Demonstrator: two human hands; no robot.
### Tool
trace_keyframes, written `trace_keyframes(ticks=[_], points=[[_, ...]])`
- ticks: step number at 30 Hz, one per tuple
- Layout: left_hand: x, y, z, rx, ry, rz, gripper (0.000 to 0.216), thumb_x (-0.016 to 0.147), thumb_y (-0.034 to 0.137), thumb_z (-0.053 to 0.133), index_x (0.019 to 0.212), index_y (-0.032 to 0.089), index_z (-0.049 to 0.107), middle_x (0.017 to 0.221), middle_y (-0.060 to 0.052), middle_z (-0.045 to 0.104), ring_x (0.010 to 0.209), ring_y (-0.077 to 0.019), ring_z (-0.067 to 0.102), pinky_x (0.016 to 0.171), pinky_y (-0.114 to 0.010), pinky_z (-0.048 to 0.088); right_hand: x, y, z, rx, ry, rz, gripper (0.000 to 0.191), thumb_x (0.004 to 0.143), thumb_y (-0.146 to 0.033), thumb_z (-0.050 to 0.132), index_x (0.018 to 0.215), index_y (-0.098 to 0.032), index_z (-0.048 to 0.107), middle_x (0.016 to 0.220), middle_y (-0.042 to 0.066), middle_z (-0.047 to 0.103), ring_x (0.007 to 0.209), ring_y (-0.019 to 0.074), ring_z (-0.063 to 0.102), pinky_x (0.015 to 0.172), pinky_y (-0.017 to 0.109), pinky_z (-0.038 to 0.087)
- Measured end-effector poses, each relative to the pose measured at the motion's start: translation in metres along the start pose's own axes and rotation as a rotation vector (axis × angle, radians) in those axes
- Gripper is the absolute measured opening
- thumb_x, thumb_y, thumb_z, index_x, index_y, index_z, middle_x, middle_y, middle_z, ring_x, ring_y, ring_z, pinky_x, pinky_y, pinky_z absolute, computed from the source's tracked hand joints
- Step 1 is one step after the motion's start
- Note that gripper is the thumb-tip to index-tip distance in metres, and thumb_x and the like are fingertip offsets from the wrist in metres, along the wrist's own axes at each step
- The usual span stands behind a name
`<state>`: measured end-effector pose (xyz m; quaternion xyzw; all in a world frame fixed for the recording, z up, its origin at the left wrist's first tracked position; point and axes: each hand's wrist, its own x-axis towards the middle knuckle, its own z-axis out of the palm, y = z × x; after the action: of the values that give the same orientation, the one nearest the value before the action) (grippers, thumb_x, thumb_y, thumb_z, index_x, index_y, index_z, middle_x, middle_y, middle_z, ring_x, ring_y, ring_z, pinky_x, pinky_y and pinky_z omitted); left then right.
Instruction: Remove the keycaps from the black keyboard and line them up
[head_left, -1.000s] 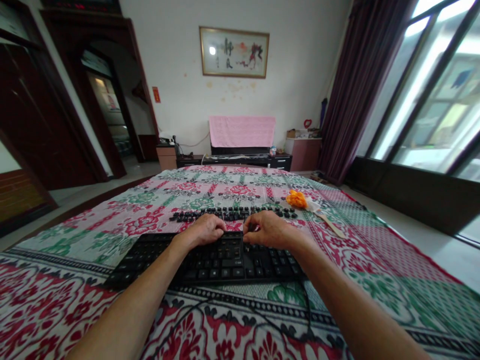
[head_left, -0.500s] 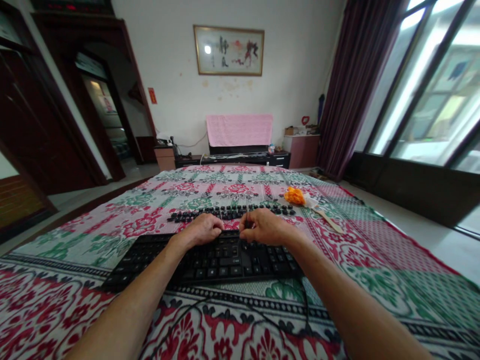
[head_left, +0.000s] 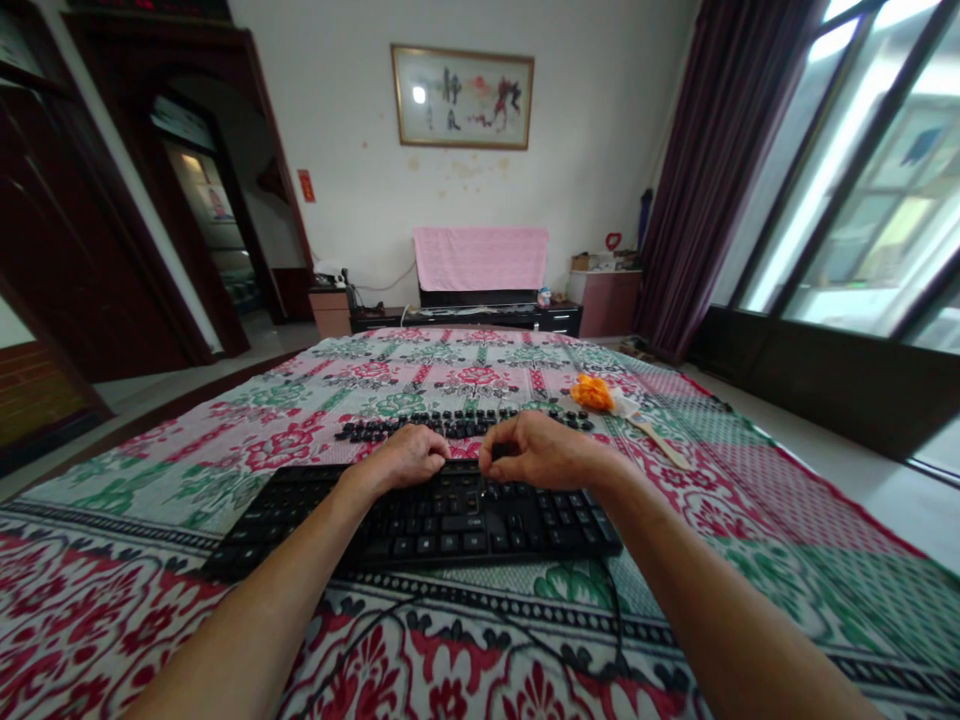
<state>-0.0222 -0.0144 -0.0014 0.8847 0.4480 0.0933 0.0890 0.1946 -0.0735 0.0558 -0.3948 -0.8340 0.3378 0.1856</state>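
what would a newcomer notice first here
Probably the left hand and right hand over the black keyboard, with loose black keycaps lined up beyond it. Next, the bright orange bundle on the flowered tablecloth to the right. Farther back, the pink cloth hangs below the framed picture.

home, living room | framed picture (head_left: 463, 97) | purple curtain (head_left: 716, 180) | flowered cloth (head_left: 262, 445) on table

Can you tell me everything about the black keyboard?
The keyboard is black and plastic-looking, with rows of keys, many showing pale marks. Some spots toward its back middle look bare. It lies flat on the flowery cloth, and a thin black cord trails by its near right side. The left grip is at its back edge; the right grip is over it, contact unclear.
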Motion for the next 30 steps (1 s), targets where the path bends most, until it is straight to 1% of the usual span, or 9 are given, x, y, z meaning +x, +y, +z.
trace_keyframes(ticks=[2,4,7,10,13,20,25,28,30], points=[[0.000,0.001,0.000,-0.010,-0.001,-0.003,0.029,0.069,0.019,0.043,0.083,0.021,0.069,0.080,0.001,0.068,0.073,-0.0121,0.059,0.067,-0.019,0.040,-0.005,-0.008,-0.008,0.014,-0.048,-0.048,0.018,0.067,-0.018,0.053,0.082,-0.017,0.063,0.065,-0.003,0.058,0.056,0.0059,0.047,0.052,0.017,0.034],[0.000,0.001,-0.001,-0.016,-0.003,-0.004,0.029,0.069,0.019,0.043,0.083,0.021,0.069,0.080,0.001,0.068,0.073,-0.0121,0.059,0.068,-0.019,0.040,-0.008,-0.009,-0.015,0.025,-0.029,-0.017,0.019,0.068,-0.020,0.053,0.084,-0.017,0.064,0.065,-0.003,0.058,0.056,0.0062,0.048,0.051,0.017,0.034],[0.000,0.001,-0.001,-0.021,-0.006,-0.001,0.029,0.069,0.019,0.043,0.084,0.021,0.068,0.080,0.001,0.068,0.073,-0.0122,0.059,0.068,-0.019,0.040,-0.010,-0.001,-0.020,0.062,-0.036,0.040,0.020,0.069,-0.021,0.053,0.086,-0.017,0.063,0.063,-0.002,0.059,0.056,0.0075,0.050,0.051,0.018,0.036],[0.000,0.001,-0.002,-0.013,-0.009,-0.007,0.030,0.068,0.019,0.043,0.084,0.021,0.068,0.080,0.001,0.068,0.073,-0.0123,0.059,0.069,-0.019,0.040,-0.007,0.008,-0.017,0.057,-0.037,0.058,0.019,0.068,-0.020,0.054,0.084,-0.017,0.064,0.062,-0.002,0.060,0.055,0.0076,0.051,0.051,0.018,0.036],[0.000,0.001,-0.002,-0.001,-0.008,-0.015,0.029,0.068,0.019,0.044,0.084,0.021,0.069,0.080,0.001,0.068,0.073,-0.0122,0.059,0.069,-0.019,0.039,-0.003,0.012,-0.010,0.064,-0.048,0.069,0.019,0.067,-0.020,0.054,0.083,-0.017,0.064,0.061,-0.002,0.060,0.055,0.0075,0.052,0.051,0.018,0.036],[0.000,0.001,-0.001,-0.015,-0.018,-0.007,0.030,0.068,0.019,0.044,0.084,0.021,0.068,0.080,0.001,0.068,0.073,-0.0114,0.058,0.069,-0.018,0.039,0.002,0.009,0.000,0.012,-0.041,0.076,0.019,0.066,-0.017,0.052,0.081,-0.016,0.064,0.061,-0.002,0.061,0.058,0.0084,0.054,0.055,0.018,0.038],[0.001,0.000,0.000,0.003,-0.011,-0.016,0.029,0.068,0.019,0.044,0.084,0.021,0.069,0.081,0.001,0.068,0.073,-0.0117,0.058,0.069,-0.019,0.039,0.004,0.007,0.005,-0.089,-0.025,0.068,0.020,0.066,-0.019,0.052,0.080,-0.016,0.066,0.059,-0.002,0.062,0.055,0.0090,0.053,0.052,0.018,0.037],[0.000,0.001,-0.001,-0.001,-0.017,-0.014,0.029,0.069,0.019,0.044,0.083,0.022,0.068,0.079,0.001,0.068,0.072,-0.0119,0.059,0.067,-0.019,0.039,0.004,0.007,0.006,-0.085,-0.020,0.087,0.021,0.067,-0.021,0.052,0.081,-0.017,0.067,0.060,-0.001,0.063,0.055,0.0090,0.053,0.051,0.018,0.036],[-0.001,0.003,-0.002,-0.007,-0.013,-0.020,0.028,0.069,0.019,0.044,0.083,0.022,0.068,0.079,0.001,0.068,0.073,-0.0123,0.059,0.066,-0.020,0.039,0.002,0.007,0.006,-0.079,-0.002,0.117,0.021,0.068,-0.025,0.053,0.080,-0.016,0.067,0.060,0.000,0.063,0.054,0.0089,0.052,0.049,0.018,0.036]])
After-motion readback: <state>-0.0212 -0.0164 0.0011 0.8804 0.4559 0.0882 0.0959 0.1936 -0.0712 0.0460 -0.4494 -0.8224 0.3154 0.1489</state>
